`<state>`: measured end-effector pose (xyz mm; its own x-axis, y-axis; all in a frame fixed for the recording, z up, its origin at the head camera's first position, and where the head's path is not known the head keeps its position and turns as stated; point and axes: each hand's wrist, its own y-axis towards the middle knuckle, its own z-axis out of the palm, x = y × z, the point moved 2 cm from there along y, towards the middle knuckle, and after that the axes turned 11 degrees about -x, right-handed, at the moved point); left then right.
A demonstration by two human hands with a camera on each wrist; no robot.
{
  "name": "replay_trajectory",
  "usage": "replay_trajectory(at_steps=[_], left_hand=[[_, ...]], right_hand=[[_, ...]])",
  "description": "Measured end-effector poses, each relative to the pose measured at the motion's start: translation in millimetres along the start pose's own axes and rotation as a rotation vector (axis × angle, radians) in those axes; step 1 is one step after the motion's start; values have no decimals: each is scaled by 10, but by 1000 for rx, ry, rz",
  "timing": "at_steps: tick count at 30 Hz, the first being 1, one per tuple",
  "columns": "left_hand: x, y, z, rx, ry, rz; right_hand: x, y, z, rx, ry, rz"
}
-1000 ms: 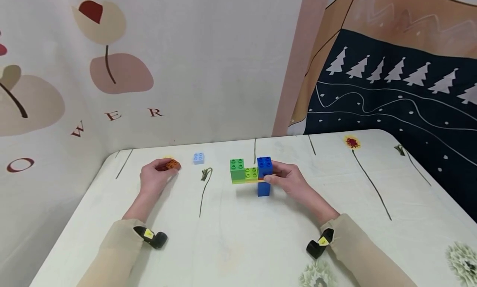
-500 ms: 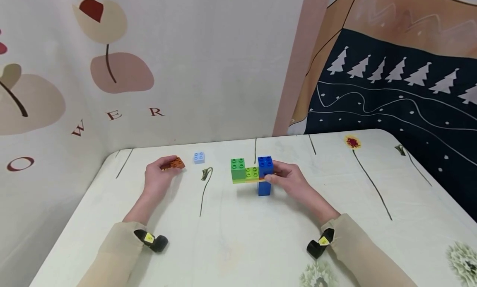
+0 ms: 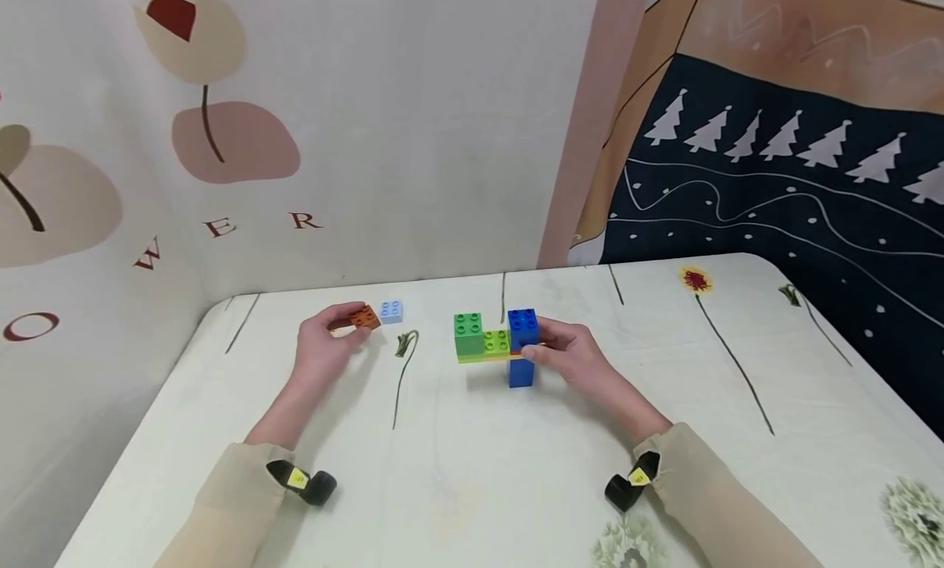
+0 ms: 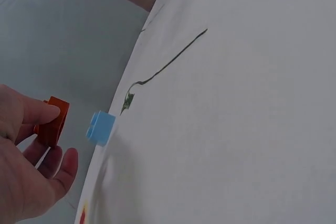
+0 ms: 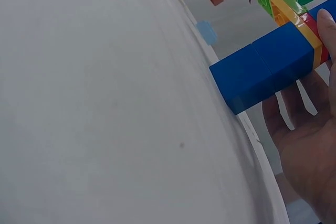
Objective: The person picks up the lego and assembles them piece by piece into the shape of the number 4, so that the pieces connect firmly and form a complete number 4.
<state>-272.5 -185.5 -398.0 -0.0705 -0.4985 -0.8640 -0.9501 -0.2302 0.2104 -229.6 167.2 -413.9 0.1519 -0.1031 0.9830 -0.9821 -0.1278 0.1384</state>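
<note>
My left hand pinches an orange-brown toy brick with studs between thumb and fingers; the left wrist view shows the same brick side-on. Just beyond it on the table sits a light blue brick. My right hand grips a built-up piece of toy bricks by its blue end. A green brick tops the other end, with lime studs between. In the right wrist view, two stacked blue bricks hang beneath thin yellow, orange and red layers.
A white cloth with printed flowers covers the table. A patterned curtain rises behind its back edge. Small black cameras are strapped at both sleeves.
My left hand has moved right with the orange-brown brick, bringing it close to the light blue brick. The right hand and its brick build have stayed nearly still.
</note>
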Motion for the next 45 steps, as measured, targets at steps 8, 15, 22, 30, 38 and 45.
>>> replay_trajectory(at_steps=[8,15,22,30,38,45], left_hand=[[-159,-112,100,80,-11,47],[-250,-186,184,152,-93,39],[-436,-229,218,194,-82,23],[-666,-236,302,224,-149,51],[-824,-284,361,244,-287,25],[-1014,-364,415,244,-400,56]], right_hand=[[10,-2,1,-19,-22,2],[25,-9,7,-21,-23,5],[28,-7,-11,-10,-6,-9],[23,-8,7,-5,-10,-11],[13,-7,9,-4,-12,3],[20,-9,4,-3,-1,-9]])
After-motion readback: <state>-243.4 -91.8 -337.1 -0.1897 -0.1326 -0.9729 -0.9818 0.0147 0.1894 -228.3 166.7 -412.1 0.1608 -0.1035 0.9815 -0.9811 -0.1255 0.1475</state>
